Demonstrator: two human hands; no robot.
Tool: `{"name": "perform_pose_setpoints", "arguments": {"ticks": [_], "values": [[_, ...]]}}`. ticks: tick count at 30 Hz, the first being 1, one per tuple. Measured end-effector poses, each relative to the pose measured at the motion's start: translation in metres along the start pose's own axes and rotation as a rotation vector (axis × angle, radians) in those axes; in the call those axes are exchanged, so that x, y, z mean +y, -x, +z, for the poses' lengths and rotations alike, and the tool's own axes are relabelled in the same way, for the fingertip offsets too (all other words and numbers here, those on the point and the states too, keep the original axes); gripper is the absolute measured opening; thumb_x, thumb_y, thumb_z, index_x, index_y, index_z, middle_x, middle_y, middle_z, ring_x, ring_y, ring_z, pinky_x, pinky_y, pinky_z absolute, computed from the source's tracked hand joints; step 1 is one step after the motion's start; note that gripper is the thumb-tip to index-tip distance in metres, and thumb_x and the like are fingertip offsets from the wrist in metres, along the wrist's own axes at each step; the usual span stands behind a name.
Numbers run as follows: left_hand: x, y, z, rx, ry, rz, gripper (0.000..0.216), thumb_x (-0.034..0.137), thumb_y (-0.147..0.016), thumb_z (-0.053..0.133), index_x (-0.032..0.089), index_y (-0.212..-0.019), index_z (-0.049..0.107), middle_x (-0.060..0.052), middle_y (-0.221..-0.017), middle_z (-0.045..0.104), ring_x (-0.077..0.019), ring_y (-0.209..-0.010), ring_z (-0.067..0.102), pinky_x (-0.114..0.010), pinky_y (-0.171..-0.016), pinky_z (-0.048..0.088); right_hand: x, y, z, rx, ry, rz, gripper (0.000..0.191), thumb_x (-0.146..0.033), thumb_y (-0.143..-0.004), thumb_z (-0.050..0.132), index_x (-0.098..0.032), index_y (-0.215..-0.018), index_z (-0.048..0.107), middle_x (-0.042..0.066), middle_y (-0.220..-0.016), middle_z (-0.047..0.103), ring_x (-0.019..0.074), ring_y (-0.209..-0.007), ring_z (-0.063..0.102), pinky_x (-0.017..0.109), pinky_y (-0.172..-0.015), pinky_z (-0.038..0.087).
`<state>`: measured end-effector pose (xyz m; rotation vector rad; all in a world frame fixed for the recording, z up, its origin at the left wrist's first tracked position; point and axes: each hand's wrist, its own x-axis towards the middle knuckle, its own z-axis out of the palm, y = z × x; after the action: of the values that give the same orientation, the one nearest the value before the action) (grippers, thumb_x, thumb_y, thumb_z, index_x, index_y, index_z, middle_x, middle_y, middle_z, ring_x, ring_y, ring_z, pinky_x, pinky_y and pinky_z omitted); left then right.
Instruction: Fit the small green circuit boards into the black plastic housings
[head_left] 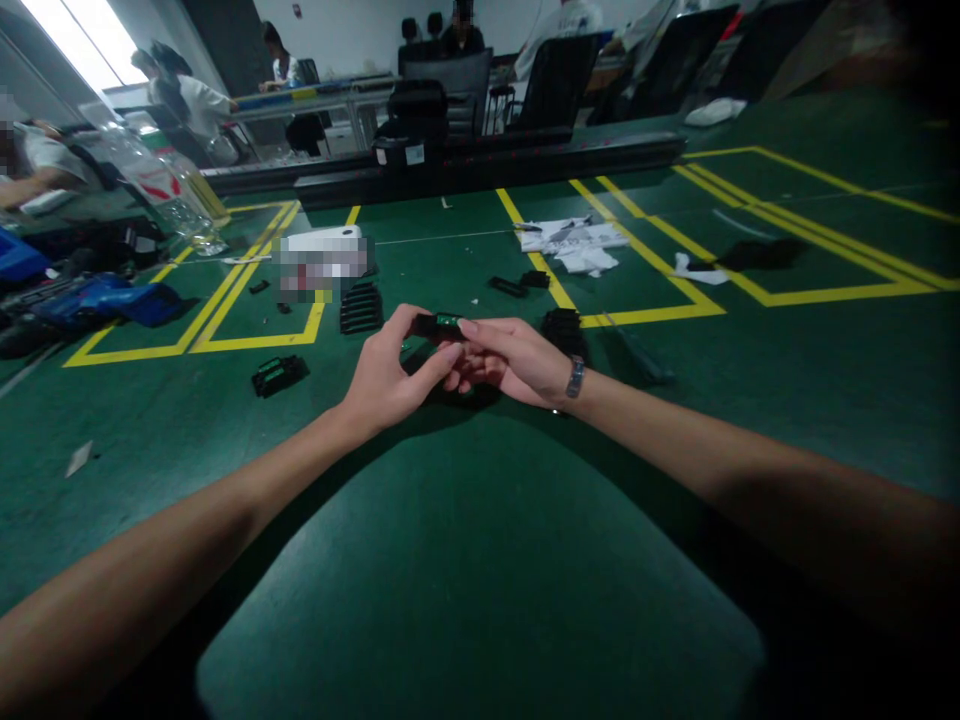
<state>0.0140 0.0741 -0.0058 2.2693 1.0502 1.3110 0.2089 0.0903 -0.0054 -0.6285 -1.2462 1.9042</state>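
My left hand (390,375) and my right hand (510,358) meet over the middle of the green table (480,560). Together they pinch a small black part with a green strip (439,323), fingers closed on it from both sides. A watch sits on my right wrist. A similar black and green part (279,374) lies to the left of my left hand. A stack of black ribbed parts (361,306) stands just beyond it, and another dark pile (564,330) lies behind my right wrist.
Yellow tape lines (652,262) mark boxes on the table. Crumpled white paper (581,243), small black pieces (517,284), a plastic bottle (154,185) and blue items (97,300) lie farther off. A long black rail (487,160) crosses the back. Several people sit at far desks.
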Motion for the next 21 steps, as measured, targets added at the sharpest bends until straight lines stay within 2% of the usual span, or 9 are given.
{"name": "perform_pose_setpoints", "arguments": {"ticks": [3,8,16,21], "values": [[0.0000,0.0005,-0.0012,0.009,0.025,-0.007,0.019,0.038,-0.101,0.054,0.019,-0.102,0.057,-0.001,-0.085,0.063,-0.0130,-0.077,0.059,-0.027,-0.072,0.045,0.0011,-0.0014,-0.0025,-0.022,-0.033,0.007,0.040,-0.050,-0.085,0.076,-0.010,-0.095,0.073,0.012,-0.085,0.077,0.0184,-0.071,0.074,0.026,-0.063,0.058],[0.0002,0.0011,-0.0022,0.033,0.032,-0.045,0.032,0.041,-0.107,0.039,0.019,-0.095,0.059,-0.001,-0.081,0.056,-0.0130,-0.073,0.051,-0.028,-0.066,0.039,0.0003,-0.0019,-0.0030,-0.046,-0.070,0.036,0.039,-0.045,-0.086,0.077,-0.009,-0.099,0.073,0.013,-0.085,0.077,0.0195,-0.072,0.075,0.026,-0.062,0.058],[-0.0024,0.0017,-0.0028,0.028,0.025,-0.028,0.026,0.038,-0.106,0.043,0.019,-0.101,0.060,-0.001,-0.083,0.060,-0.0130,-0.074,0.055,-0.028,-0.069,0.043,0.0011,-0.0062,-0.0051,0.029,-0.066,0.049,0.037,-0.042,-0.099,0.060,-0.008,-0.091,0.072,0.013,-0.083,0.076,0.0172,-0.069,0.073,0.025,-0.063,0.057],[-0.0017,0.0024,-0.0024,0.039,0.022,0.039,0.028,0.033,-0.102,0.052,0.018,-0.125,0.057,-0.007,-0.110,0.067,-0.0165,-0.097,0.064,-0.031,-0.088,0.050,0.0036,-0.0079,-0.0049,0.054,-0.069,0.040,0.036,-0.044,-0.094,0.068,-0.009,-0.090,0.072,0.011,-0.079,0.075,0.0165,-0.066,0.072,0.025,-0.062,0.056]]}}
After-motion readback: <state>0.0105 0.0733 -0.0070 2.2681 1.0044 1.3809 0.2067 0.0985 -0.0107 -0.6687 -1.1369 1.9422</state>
